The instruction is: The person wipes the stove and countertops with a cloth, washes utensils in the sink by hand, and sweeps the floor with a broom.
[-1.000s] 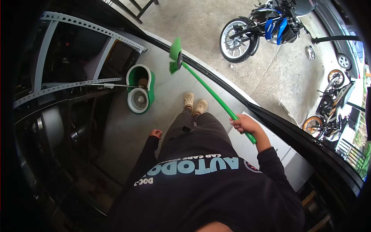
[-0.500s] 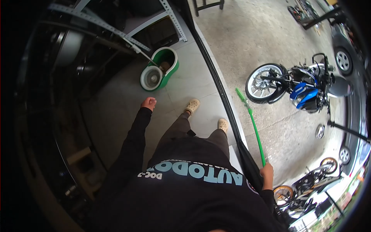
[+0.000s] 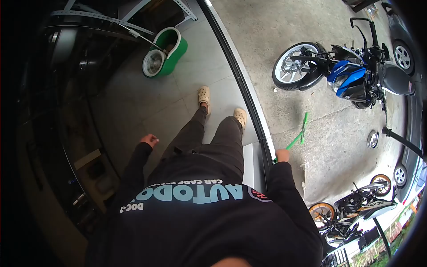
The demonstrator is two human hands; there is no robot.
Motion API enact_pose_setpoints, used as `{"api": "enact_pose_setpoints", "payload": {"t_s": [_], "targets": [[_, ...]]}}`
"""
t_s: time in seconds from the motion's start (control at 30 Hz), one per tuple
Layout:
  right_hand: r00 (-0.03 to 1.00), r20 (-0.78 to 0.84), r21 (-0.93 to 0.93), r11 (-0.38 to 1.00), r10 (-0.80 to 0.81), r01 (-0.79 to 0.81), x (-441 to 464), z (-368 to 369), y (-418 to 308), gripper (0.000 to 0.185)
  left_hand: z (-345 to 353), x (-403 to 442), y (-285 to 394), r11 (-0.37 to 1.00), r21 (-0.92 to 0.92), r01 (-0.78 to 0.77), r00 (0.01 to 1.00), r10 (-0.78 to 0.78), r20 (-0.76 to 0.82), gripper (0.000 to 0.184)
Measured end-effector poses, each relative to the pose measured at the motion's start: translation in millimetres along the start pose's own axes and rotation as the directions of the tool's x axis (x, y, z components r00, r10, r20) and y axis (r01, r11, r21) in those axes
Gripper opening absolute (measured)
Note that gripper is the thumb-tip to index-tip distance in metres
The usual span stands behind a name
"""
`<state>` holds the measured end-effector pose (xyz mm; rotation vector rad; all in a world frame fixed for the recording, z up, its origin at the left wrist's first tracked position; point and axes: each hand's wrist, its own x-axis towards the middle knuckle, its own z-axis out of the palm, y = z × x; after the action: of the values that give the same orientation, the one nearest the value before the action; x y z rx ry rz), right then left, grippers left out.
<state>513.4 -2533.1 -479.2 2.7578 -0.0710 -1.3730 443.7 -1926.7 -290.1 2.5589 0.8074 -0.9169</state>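
My right hand [image 3: 283, 155] is closed around a long green pole [image 3: 294, 141], over the door track at my right side. The pole's narrow green head [image 3: 305, 127] joins it at an angle and hangs over the concrete; its exact kind I cannot make out. My left hand [image 3: 151, 140] hangs in the air at my left side, fingers loosely bent, with nothing visible in it. Ahead on the tiles stands a green and white spin mop bucket [image 3: 175, 60] with a white basket [image 3: 154, 63]. A thin pole [image 3: 144, 39] leans into it.
A dark door track [image 3: 238, 73] divides the grey tiles [image 3: 187, 127] from the concrete [image 3: 253, 31]. A blue motorcycle [image 3: 349, 78] stands ahead right, another motorcycle [image 3: 347, 213] nearer right. A car [image 3: 407, 120] is beyond them. A metal shelf frame [image 3: 133, 9] stands ahead left.
My right hand has moved forward, and the pole's green head has swung outward to the right. My left hand's fingers have loosened. The bucket and the blue motorcycle sit higher in view.
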Motion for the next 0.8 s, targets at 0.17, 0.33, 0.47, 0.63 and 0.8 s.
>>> {"api": "enact_pose_setpoints", "payload": {"t_s": [0.17,0.33,0.47,0.63,0.8], "targets": [[0.937,0.156,0.207,0.917,0.314,-0.342,-17,49,-51,0.027,-107,-18,194,0.312,-0.907,0.283,0.945,-0.251,0.208,0.016],[0.872,-0.035,0.135,0.867,0.489,-0.481,-39,12,-77,0.023,-149,-120,403,0.288,-0.954,0.088,0.849,0.48,0.223,0.021],[0.88,-0.104,0.055,0.886,0.463,-0.46,-62,-5,-41,0.02,-147,-162,466,0.354,-0.935,-0.032,0.434,0.847,0.306,0.022],[0.902,-0.27,-0.246,0.881,0.337,-0.403,-61,8,7,0.017,-116,-172,483,0.449,-0.893,0.032,0.278,0.854,0.439,0.022],[0.864,0.372,0.298,0.839,0.338,-0.456,-52,49,40,0.028,-110,-175,473,0.483,-0.875,0.032,0.28,0.836,0.472,0.022]]}}
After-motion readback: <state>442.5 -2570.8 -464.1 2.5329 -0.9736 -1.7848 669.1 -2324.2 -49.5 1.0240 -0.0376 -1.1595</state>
